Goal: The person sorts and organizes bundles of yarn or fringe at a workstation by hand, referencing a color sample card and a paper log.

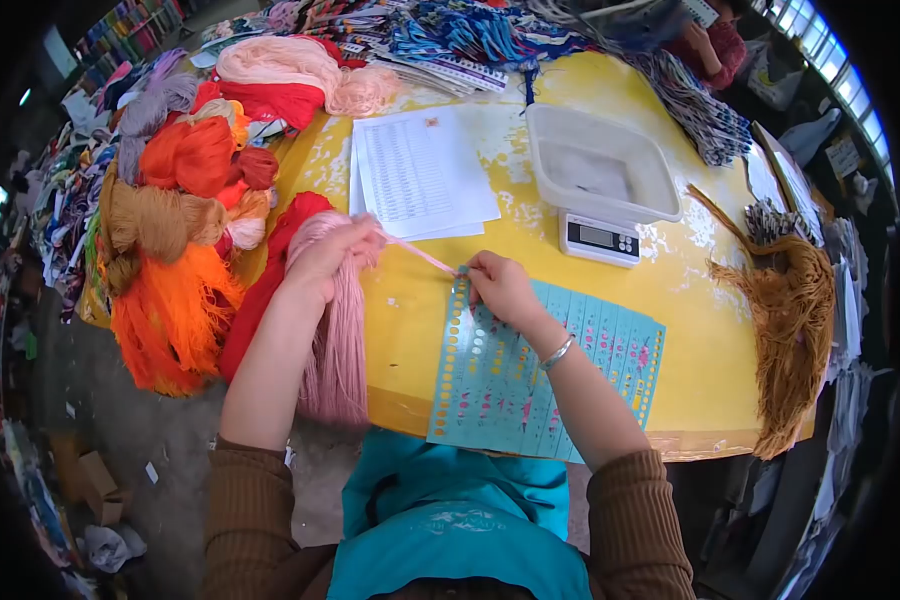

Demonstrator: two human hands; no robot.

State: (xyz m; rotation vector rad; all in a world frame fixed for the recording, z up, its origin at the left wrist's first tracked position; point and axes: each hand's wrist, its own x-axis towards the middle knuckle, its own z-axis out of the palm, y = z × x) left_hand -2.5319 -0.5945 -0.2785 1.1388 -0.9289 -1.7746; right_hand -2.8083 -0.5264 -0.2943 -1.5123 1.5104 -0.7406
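My left hand (338, 250) is closed on a pink thread skein (335, 335) that hangs over the table's front edge. From it a thin pink strand (420, 256) runs taut to my right hand (502, 288). The fingers of that hand pinch the strand at the top left corner of a teal punched card (470, 400). Rows of holes run along both sides of the card, and pink and yellow marks cover its face. A red skein (255, 310) lies against the left side of the pink one.
Orange thread (175, 310), tan thread (160, 220) and other skeins pile up at left. Printed sheets (420, 170) lie mid-table. A clear plastic tub (605, 165) sits on a digital scale (600, 238). Brown thread (790, 330) hangs at right. Another person's arm (708, 50) shows at the far side.
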